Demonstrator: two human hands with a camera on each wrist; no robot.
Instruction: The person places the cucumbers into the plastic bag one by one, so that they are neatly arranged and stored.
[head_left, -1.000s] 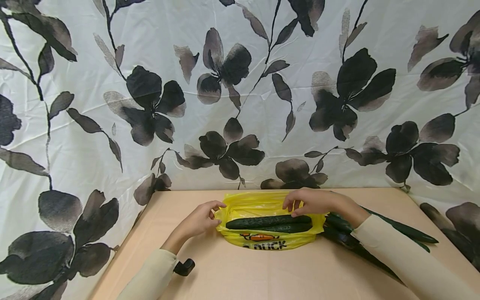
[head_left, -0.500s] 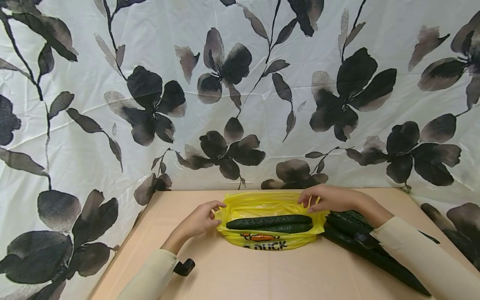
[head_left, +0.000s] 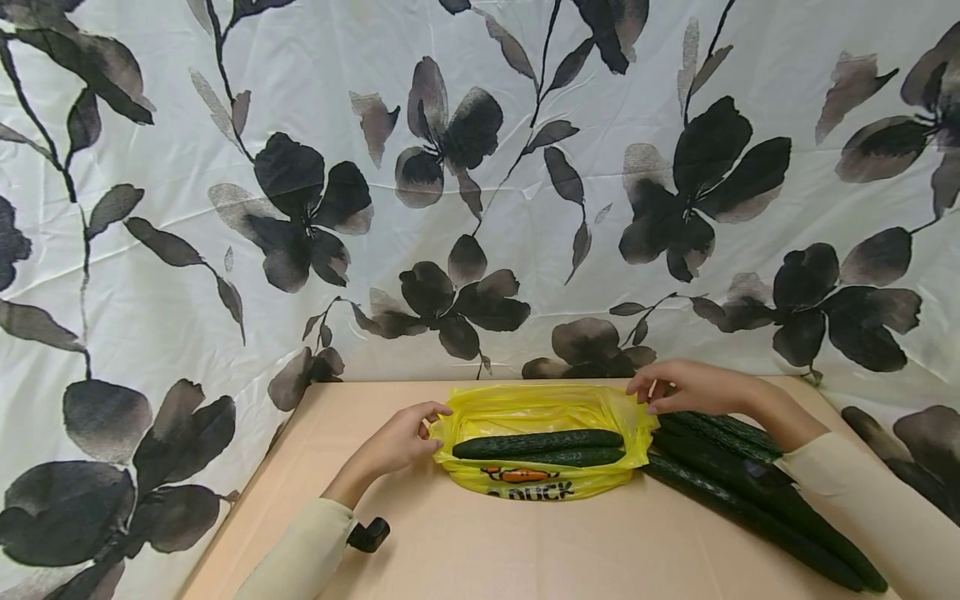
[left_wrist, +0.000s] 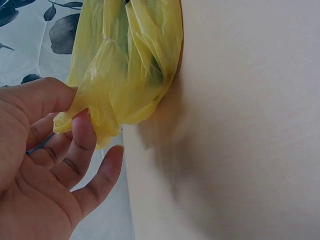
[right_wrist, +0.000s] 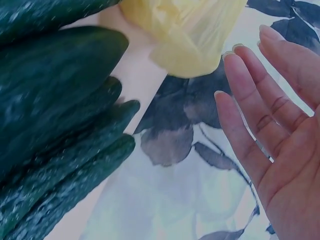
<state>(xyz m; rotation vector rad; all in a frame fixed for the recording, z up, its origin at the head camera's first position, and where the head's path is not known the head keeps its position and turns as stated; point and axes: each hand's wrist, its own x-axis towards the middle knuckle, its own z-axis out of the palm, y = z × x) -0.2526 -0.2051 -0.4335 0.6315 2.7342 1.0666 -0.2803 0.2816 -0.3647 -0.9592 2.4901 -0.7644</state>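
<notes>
- We find the yellow bag [head_left: 540,408], thin, creased, glossy plastic, open-mouthed on the smooth peach table [head_left: 540,546].
- Inside it we note two long, dark green cucumbers [head_left: 537,442], finely bumpy, side by side.
- Left hand [head_left: 397,437]: pinching the bag's gathered left edge.
- Right hand [head_left: 693,387]: fingers apart, relaxed, at the bag's right edge; contact we cannot tell.
- Loose cucumbers [head_left: 742,483], tapered, some smooth, some bumpy, lie on the right.

Plain cream long sleeves [head_left: 870,492], small black device [head_left: 369,535] by left cuff [head_left: 335,515]
</notes>
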